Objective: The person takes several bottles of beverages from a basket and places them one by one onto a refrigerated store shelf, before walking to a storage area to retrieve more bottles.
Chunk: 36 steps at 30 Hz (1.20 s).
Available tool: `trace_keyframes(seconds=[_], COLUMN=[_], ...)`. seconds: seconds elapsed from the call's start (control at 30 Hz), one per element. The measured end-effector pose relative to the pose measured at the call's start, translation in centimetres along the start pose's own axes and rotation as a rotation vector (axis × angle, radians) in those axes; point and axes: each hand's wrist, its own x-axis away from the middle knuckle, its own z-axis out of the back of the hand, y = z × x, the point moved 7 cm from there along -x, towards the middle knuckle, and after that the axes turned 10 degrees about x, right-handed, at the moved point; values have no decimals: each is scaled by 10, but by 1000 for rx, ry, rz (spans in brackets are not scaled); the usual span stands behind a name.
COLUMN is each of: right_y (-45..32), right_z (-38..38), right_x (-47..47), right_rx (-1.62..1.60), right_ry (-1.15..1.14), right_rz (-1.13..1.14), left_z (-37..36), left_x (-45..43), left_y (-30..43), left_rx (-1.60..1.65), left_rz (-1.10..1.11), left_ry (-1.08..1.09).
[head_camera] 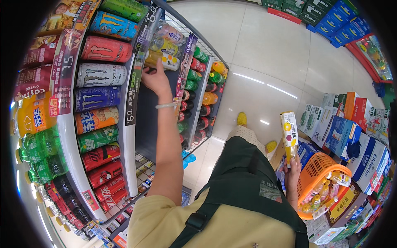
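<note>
My left hand (158,81), with a pale bangle on the wrist, reaches into the middle tier of the drinks shelf (145,121). Its thumb lies across a yellow drink bottle (169,61) with a fruit-print label, and the other fingers curl at the bottle's near side. Beside that bottle lie another yellow-labelled bottle (166,46) and a pink-labelled bottle (172,33). Out to the right, my right hand (292,173) grips a second fruit-label bottle (289,130) by its yellow end. An orange plastic basket (314,164) holding several small drink bottles stands close to that hand.
Monster cans (101,74) and soda cans (104,156) line the tier at left, with large soda bottles (43,145) beyond. Small soda bottles (203,110) fill the tier at right. Stacked drink cartons (342,131) flank the basket. Pale tiled floor (263,46) runs between.
</note>
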Motion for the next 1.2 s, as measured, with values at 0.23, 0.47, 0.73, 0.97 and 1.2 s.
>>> trace_keyframes(seconds=[0.23,0.47,0.73,0.97,1.2], right_y=[-4,-15,-94,-134,-145], right_z=[1,-6,-122,-297,-350], right_x=[0,-5,-37,-15,17], right_rx=[-11,130,972,1205,996], right_ry=[-2,14,-303,-597,-881], right_rz=[-5,7,362,892,885], left_z=[-20,-19,6,37,100], left_x=[27,28,143,163,90], left_y=[-40,-57,87,82,-30], left_rx=[-160,41,-143,-258,2], left_rz=[9,103,-431,-385,-95], left_ry=[-55,-113,-744,-733,-175])
